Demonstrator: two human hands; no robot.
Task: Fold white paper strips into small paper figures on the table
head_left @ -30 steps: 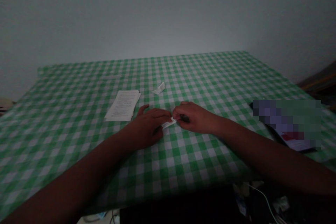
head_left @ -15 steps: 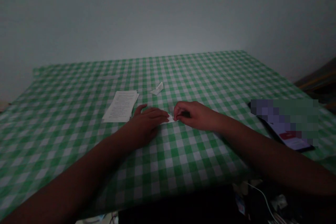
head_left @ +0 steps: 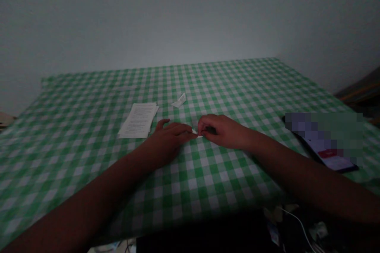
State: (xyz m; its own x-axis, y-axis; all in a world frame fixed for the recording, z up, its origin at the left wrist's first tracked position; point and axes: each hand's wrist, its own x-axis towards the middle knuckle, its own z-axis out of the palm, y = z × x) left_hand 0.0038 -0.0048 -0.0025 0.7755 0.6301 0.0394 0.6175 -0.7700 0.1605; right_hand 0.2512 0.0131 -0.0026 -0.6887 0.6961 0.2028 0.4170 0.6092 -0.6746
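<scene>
A small folded piece of white paper (head_left: 194,131) lies on the checked tablecloth, mostly hidden by my fingers. My left hand (head_left: 170,138) grips its left part between thumb and fingers, with one finger raised away. From the other side, my right hand (head_left: 218,130) pinches the paper's right end with curled fingers. The two hands' fingertips nearly meet over it. Beyond them stands a small folded paper boat (head_left: 179,101). A stack of printed paper sheets (head_left: 138,120) lies just left of my left hand.
The green and white checked tablecloth (head_left: 190,189) covers the table. A tablet-like device (head_left: 320,142) with a lit, partly blurred screen lies at the right, beyond my right forearm. A plain wall (head_left: 190,16) rises behind the table. Below the front edge, a white cable (head_left: 299,221) hangs among dim clutter.
My left thumb has come forward to the paper, and the left fingers have moved nearer my right hand, covering more of it. The right hand keeps its pinch. The view has shifted slightly.
</scene>
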